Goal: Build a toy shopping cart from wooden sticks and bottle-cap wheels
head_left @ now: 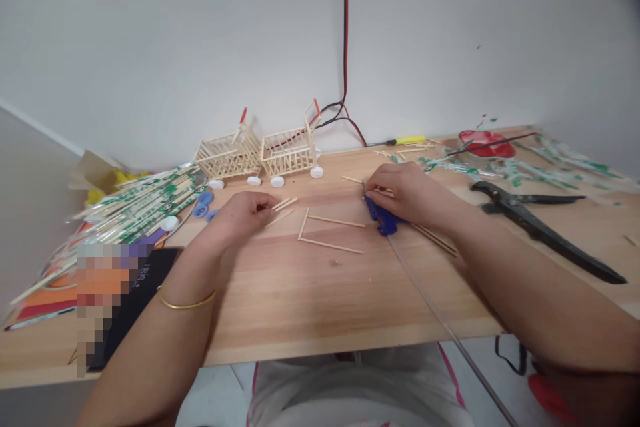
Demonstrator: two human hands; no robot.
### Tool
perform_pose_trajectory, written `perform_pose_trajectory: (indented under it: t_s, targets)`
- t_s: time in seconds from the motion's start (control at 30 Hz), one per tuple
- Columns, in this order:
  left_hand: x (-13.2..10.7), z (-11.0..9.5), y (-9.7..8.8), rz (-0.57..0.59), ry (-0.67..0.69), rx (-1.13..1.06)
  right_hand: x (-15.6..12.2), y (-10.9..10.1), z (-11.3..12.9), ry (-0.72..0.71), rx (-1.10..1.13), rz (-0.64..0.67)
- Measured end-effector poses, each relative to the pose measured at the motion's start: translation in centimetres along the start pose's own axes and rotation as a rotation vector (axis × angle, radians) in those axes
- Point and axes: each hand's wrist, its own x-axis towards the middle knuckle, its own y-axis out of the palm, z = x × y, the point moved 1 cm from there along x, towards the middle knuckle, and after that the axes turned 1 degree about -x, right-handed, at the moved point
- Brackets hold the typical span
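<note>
My left hand is closed on short wooden sticks, their ends poking out past the fingertips. Just below them another stick lies on the wood. My right hand has its fingers curled over a blue glue gun, whose nozzle points away from me; the palm hides part of its body. Between the hands lies a three-sided stick frame, its open side toward the glue gun. Longer sticks stick out from under my right wrist.
Two small stick-built carts with white wheels stand at the back. Wrapped chopsticks, blue rings and a black case lie left. Large black-handled cutters, torn wrappers and a yellow-handled screwdriver are right. A grey cord crosses the table edge.
</note>
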Motion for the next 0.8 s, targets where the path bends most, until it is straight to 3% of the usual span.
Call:
perform_pose_trajectory:
  t_s: [0.1, 0.2, 0.27, 0.47, 0.57, 0.8]
  targets:
    - [0.0, 0.2, -0.1, 0.026, 0.002, 0.039, 0.0, 0.1, -0.1, -0.007, 0.000, 0.005]
    - [-0.1, 0.1, -0.1, 0.241, 0.093, 0.076, 0.0, 0.1, -0.1, -0.005, -0.001, 0.008]
    - [-0.3, 0.1, 0.0, 0.304, 0.123, 0.136, 0.0, 0.1, -0.1, -0.001, 0.002, 0.008]
    - [0.0, 1.2, -0.2, 0.047, -0.018, 0.384, -0.1, 0.1, -0.1, -0.001, 0.012, 0.012]
    - [0.3, 1.4, -0.3, -0.058, 0.010, 0.401, -0.1, 0.1, -0.1, -0.005, 0.007, 0.036]
    - [0.7, 2.3, 0.7, -0.031, 0.106, 0.232, 0.0, 0.0, -0.1, 0.011, 0.008, 0.037]
